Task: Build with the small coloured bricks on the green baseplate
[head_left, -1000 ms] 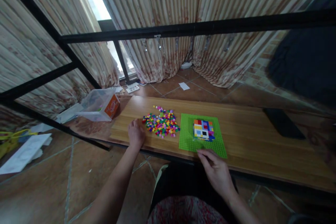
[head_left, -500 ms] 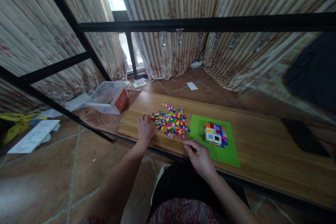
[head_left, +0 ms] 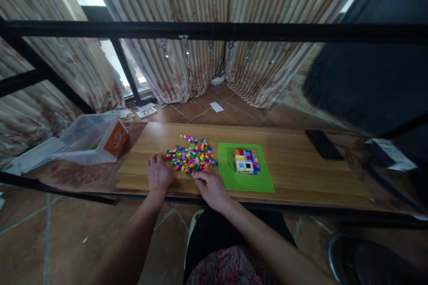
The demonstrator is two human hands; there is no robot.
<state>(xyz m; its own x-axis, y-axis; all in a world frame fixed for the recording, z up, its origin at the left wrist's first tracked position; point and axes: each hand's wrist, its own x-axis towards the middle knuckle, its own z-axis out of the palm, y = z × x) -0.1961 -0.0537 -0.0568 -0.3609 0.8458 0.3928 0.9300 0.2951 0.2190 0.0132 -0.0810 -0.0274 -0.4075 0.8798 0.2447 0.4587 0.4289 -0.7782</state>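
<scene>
Currently resting the left hand (head_left: 159, 173) at the left end of the loose bricks (head_left: 191, 160), on the side away from the plate (head_left: 244, 182); holding its fingers curled, and being unable to tell about anything beneath them. Holding the right hand (head_left: 211, 186) at the bricks' near edge, just left of the plate, with thumb and fingertips narrowly together; being unable to tell about a brick between them at such a small size.

Finding the bricks heaped on the tabletop (head_left: 294, 173) just left of the plate, with a few lying farther back than its far edge. Seeing a build (head_left: 246, 161) standing near the middle of the plate, mixing white, red, blue and orange, with one black square on top.

Judging progress as partial: counting as done one compact, joined block, apparently several bricks high; counting as not yet joined a great many bricks beside the plate, and noticing bare studs all round the build. Also noticing an open box (head_left: 115, 140) well left of the plate, with something green and pink inside.
</scene>
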